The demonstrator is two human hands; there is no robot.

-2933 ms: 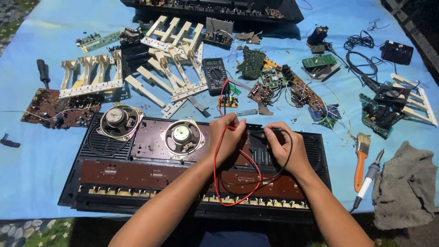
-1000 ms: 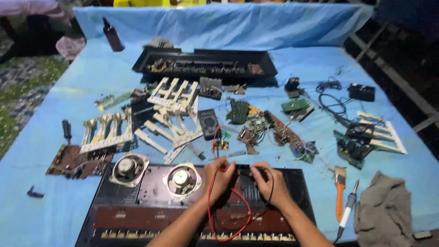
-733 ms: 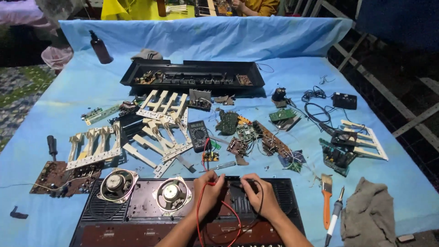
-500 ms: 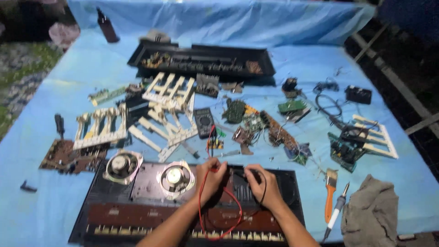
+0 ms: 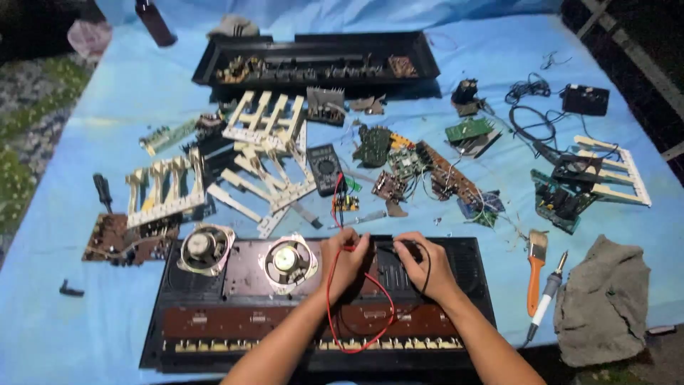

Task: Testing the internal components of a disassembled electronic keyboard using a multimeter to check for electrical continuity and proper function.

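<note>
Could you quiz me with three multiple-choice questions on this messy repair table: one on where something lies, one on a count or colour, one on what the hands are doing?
1. Where is the grey rag?
A far left
B near right
C in the tray

2. How many round speakers sit in the open keyboard case?
A two
B four
C none

3. The left hand holds:
A a brush
B nothing
C a red lead

B: the rag lies beside the orange-handled brush.
A: two cones show, and.
C: the red wire runs from its fingers.
</note>
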